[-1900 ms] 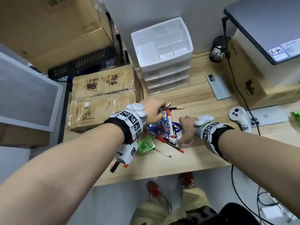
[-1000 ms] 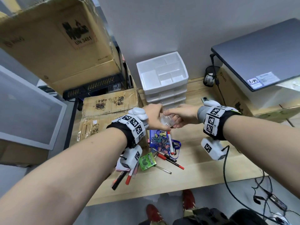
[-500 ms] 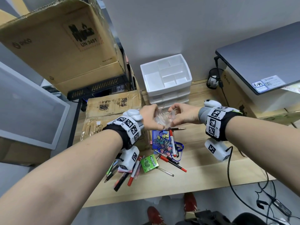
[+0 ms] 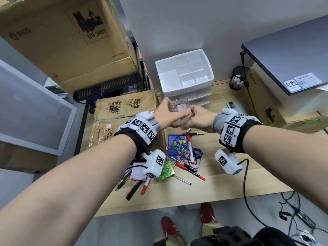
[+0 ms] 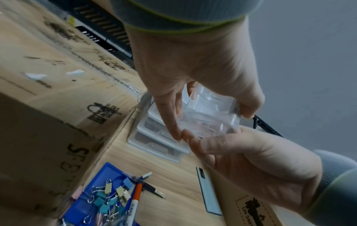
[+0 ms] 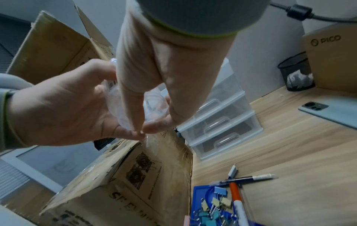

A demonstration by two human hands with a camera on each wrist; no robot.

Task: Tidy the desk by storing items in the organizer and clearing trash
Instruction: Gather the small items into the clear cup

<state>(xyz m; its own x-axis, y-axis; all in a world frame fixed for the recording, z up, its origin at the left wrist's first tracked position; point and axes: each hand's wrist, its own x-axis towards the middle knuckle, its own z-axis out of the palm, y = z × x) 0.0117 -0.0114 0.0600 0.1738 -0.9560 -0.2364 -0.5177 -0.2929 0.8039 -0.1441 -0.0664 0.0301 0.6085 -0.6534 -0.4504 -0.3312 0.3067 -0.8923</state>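
Head view: "UN 3481" cardboard box [image 4: 71, 38]

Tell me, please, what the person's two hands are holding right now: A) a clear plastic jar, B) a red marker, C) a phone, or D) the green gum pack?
A: in the head view both the left hand and the right hand grip a clear plastic jar held above the desk.

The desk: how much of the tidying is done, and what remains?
Almost nothing looks stored: the organizer's top compartments look empty. In hand: the left hand and right hand both hold a clear jar above the desk. Left: the binder clips on the blue tray, the pens, the green packet and pink notes lie loose.
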